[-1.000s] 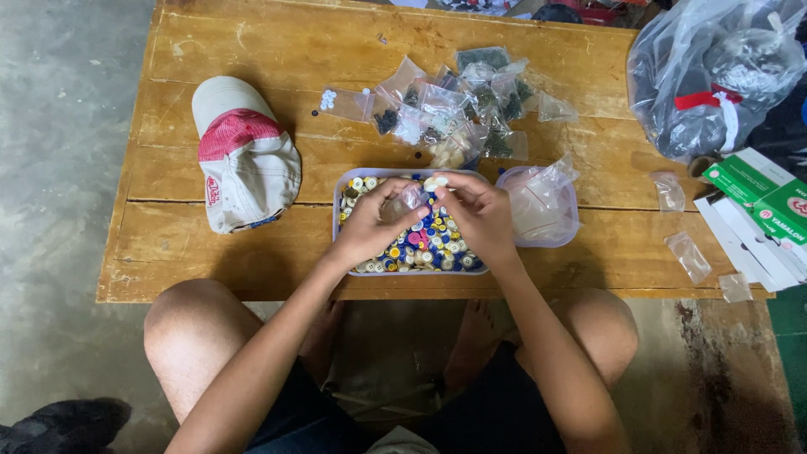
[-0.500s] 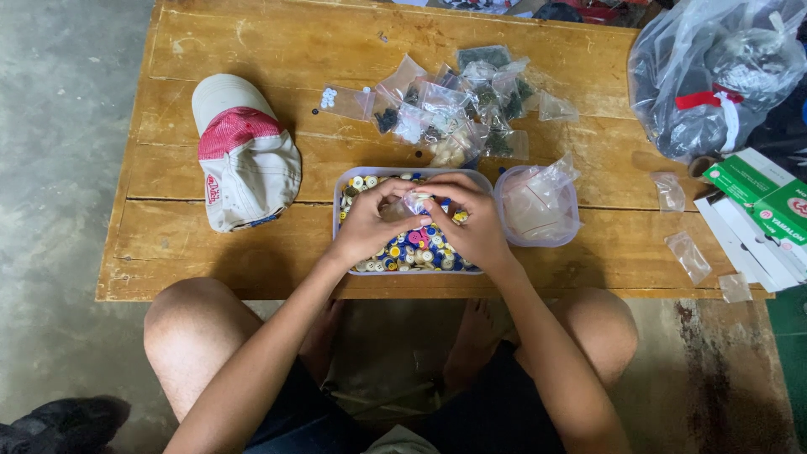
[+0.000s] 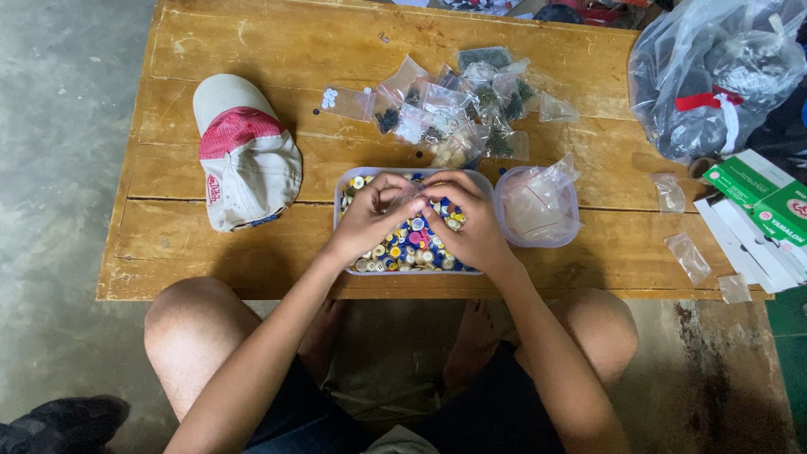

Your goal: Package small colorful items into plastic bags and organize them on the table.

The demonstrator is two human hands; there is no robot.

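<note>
Both forearms reach forward from the knees and meet over the tray of buttons, a shallow clear rectangular tray that stands near the front edge of the wooden surface. The left hand is bent at the wrist, its fingers curled inward and close together, and the right hand lies beside it with the fingers also curled; the fingertips of both hands touch each other above the tray. They seem to pinch something small and clear between them, but I cannot tell what it is. The tray is full of small round buttons in many colours: white, blue, yellow, pink. Just to the right of the tray stands a round clear container with thin plastic inside. Behind the tray lies a heap of small clear bags, and to the left rests a white and red cap.
</note>
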